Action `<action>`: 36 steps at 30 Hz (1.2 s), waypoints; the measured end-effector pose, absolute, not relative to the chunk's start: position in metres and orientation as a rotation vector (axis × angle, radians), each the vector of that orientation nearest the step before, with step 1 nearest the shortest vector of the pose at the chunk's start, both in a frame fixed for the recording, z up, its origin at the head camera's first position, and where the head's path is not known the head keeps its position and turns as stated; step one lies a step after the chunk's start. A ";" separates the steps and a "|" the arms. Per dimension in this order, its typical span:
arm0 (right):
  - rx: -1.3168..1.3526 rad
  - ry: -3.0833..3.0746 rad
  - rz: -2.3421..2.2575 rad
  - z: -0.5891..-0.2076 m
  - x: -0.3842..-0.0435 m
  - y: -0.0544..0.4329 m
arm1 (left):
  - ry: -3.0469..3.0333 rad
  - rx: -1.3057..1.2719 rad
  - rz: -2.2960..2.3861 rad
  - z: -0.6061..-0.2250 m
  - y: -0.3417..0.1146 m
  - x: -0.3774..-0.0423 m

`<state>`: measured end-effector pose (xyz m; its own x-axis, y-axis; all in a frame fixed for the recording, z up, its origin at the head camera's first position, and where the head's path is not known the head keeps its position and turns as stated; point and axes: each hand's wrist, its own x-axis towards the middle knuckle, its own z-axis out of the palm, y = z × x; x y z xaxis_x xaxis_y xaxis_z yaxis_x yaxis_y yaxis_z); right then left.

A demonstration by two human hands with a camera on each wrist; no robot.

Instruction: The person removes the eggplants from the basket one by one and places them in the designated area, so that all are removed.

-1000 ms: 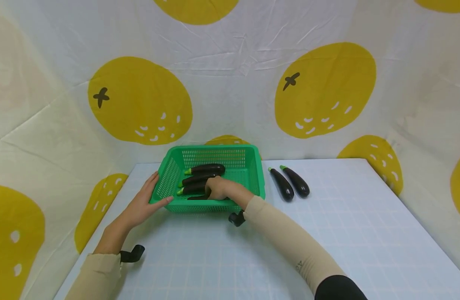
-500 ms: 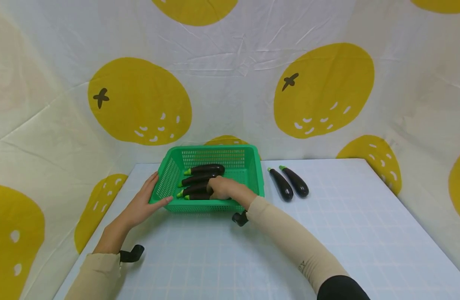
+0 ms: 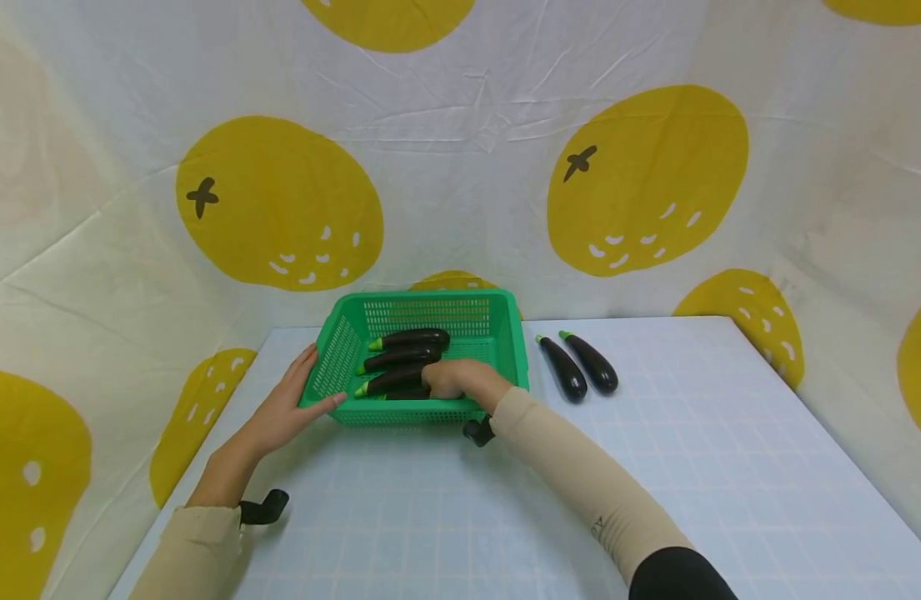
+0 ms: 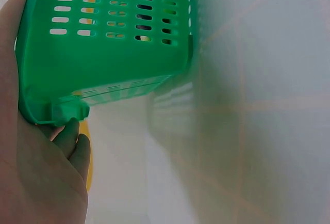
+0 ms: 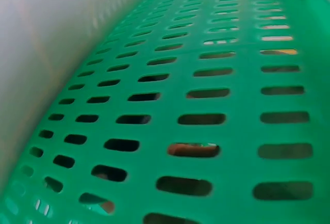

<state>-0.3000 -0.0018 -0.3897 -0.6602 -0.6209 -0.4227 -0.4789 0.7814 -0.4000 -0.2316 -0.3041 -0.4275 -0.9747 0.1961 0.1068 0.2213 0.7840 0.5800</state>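
In the head view, a green slotted plastic basket [image 3: 511,358] stands toward the back of the table. My left hand [image 3: 283,408] grips its near left corner, thumb along the front rim; the left wrist view has the fingers curled at the rim. Inside the basket my right hand [image 3: 452,379] grips the nearest eggplant [image 3: 407,394], which the front wall partly hides. Behind that lie a third eggplant [image 3: 392,379], another eggplant [image 3: 400,357] and the rearmost eggplant [image 3: 415,337], stems to the left. Basket slots mostly hide the right hand in the right wrist view.
Two more eggplants lie side by side right of the basket: a left eggplant [image 3: 563,371] and a right eggplant [image 3: 593,365]. The table [image 3: 400,517] has a pale grid cloth. A white curtain [image 3: 460,208] with yellow fruit prints rises behind it.
The right hand has shifted slightly to the right in the basket, and the nearest eggplant's stem end with it. The left hand and basket have stayed in place.
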 end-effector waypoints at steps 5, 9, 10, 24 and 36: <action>-0.892 2.366 -0.389 -0.388 -0.304 0.005 | -2.928 -0.347 -0.955 -0.428 -0.306 -0.232; -0.978 2.379 -0.414 -0.382 -0.305 0.014 | -2.938 -0.322 -0.950 -0.429 -0.307 -0.230; -0.982 2.385 -0.437 -0.379 -0.304 0.017 | -2.938 -0.321 -0.950 -0.429 -0.307 -0.229; -0.786 2.339 -0.901 -0.352 -0.302 0.063 | -2.939 -0.319 -0.954 -0.428 -0.305 -0.234; -0.716 2.333 -1.102 -0.338 -0.289 0.095 | -2.952 -0.314 -0.947 -0.426 -0.303 -0.233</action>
